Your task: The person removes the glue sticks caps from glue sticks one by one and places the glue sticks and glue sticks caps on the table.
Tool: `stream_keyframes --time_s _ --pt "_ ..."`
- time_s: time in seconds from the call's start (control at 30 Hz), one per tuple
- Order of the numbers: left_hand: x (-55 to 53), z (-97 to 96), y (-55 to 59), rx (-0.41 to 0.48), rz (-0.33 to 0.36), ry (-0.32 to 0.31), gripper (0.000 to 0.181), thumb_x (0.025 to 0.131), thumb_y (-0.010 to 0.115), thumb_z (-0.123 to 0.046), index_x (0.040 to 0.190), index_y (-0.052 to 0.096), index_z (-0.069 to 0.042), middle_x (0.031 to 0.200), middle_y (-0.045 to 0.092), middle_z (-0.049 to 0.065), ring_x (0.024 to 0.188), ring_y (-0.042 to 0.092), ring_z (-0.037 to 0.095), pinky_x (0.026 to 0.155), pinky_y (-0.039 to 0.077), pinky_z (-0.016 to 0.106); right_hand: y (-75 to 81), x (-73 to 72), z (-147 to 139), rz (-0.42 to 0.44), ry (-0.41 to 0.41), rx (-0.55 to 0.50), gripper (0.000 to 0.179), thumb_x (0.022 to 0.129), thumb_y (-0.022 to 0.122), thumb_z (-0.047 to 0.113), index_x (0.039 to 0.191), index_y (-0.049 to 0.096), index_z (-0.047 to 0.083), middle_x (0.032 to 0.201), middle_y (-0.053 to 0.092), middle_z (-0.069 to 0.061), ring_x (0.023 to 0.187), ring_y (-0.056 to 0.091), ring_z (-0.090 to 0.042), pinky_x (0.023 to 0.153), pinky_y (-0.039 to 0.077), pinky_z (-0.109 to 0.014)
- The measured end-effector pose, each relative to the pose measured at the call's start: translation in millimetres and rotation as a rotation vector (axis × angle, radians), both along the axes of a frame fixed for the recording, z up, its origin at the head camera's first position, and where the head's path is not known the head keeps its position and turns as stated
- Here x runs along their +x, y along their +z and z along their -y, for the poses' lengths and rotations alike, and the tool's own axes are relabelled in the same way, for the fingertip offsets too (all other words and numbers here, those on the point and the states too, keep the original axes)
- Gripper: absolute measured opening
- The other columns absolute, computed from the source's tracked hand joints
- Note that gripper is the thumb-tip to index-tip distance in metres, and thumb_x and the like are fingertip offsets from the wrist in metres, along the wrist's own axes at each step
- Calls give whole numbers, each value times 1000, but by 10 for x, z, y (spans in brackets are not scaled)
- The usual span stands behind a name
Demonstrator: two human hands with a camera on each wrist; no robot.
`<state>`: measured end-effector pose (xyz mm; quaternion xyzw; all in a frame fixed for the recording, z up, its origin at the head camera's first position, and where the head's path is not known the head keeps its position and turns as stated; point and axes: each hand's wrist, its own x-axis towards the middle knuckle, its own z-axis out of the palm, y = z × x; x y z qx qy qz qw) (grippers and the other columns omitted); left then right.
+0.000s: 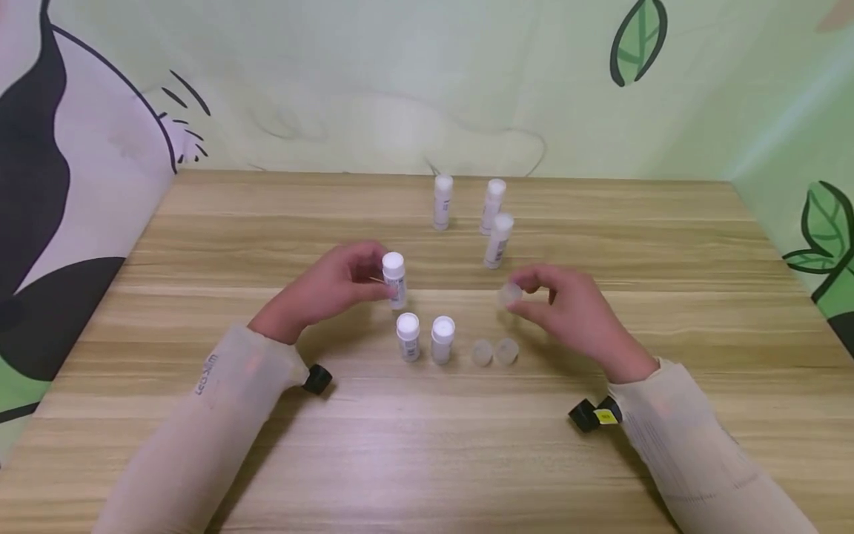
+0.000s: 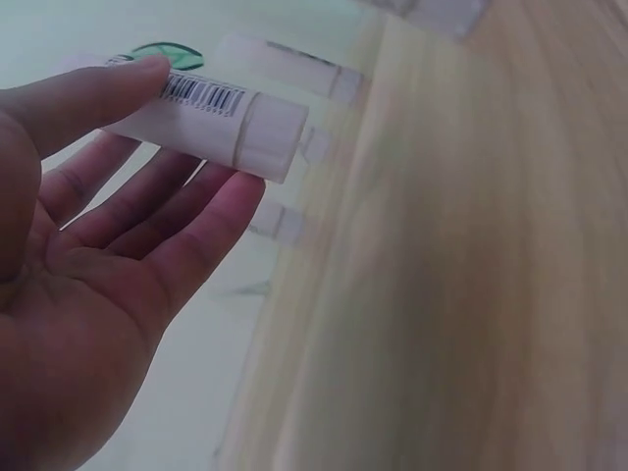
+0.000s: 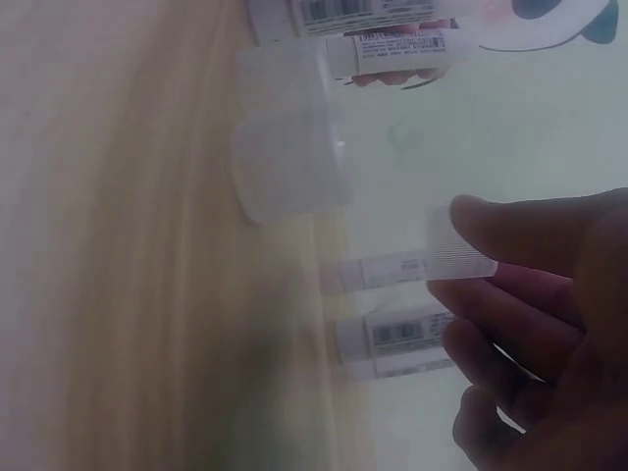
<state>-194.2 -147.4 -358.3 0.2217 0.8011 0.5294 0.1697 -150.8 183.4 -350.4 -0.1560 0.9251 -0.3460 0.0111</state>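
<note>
My left hand (image 1: 323, 285) holds an upright white glue stick (image 1: 395, 282) between thumb and fingers; its white top shows with no cap on it. In the left wrist view, the thumb lies on the barcode side and the fingers support the other side. With thumb and fingertips, my right hand (image 1: 577, 308) pinches a translucent ribbed cap (image 3: 456, 245). Nearer me stand two uncapped glue sticks, a left one (image 1: 408, 340) and a right one (image 1: 442, 343). Beside them two loose caps lie close together, one left (image 1: 482, 353) and one right (image 1: 507, 351).
Farther back stand three glue sticks with caps on: one at the left (image 1: 442, 204), one at the right (image 1: 492, 208), and a nearer one (image 1: 498, 243). The wooden table (image 1: 427, 445) meets a painted wall (image 1: 333, 89) at its far edge.
</note>
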Motion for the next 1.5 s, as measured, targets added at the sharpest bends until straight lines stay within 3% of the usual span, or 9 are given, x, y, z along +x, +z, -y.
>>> stream_keyframes --time_s 0.17,0.27,0.7,1.3,1.5 --pt "-10 34 -79 -32 35 -15 28 85 75 -14 109 61 -9 104 65 7 106 62 21 94 50 35 -110 6 -49 62 27 30 27 85 75 22 111 70 16 104 68 -3 96 58 -21 82 46 -38" --pt "-13 49 -97 -64 57 -28 28 84 75 -16 107 61 -10 104 65 6 106 61 20 94 50 35 -158 9 -77 95 33 66 26 85 74 22 110 70 15 105 69 -4 99 59 -22 87 45 -40" --pt "-28 102 -104 -78 85 -85 27 83 75 -9 105 60 -8 103 64 7 101 62 22 93 54 33 -237 1 -151 112 37 143 26 82 76 24 106 70 15 101 69 -4 96 59 -22 87 46 -39" --pt "-50 116 -132 -104 110 -93 30 83 75 -12 108 58 -10 106 63 7 103 61 21 95 52 35 -255 -2 -161 116 47 143 26 82 76 22 107 70 14 99 69 -4 93 60 -21 85 47 -38" --pt "-77 165 -168 -83 125 -127 35 84 75 -13 113 57 -10 111 62 7 106 60 21 97 52 34 -244 -2 -151 121 48 148 27 83 76 23 107 69 14 99 69 -3 93 60 -21 85 47 -38"
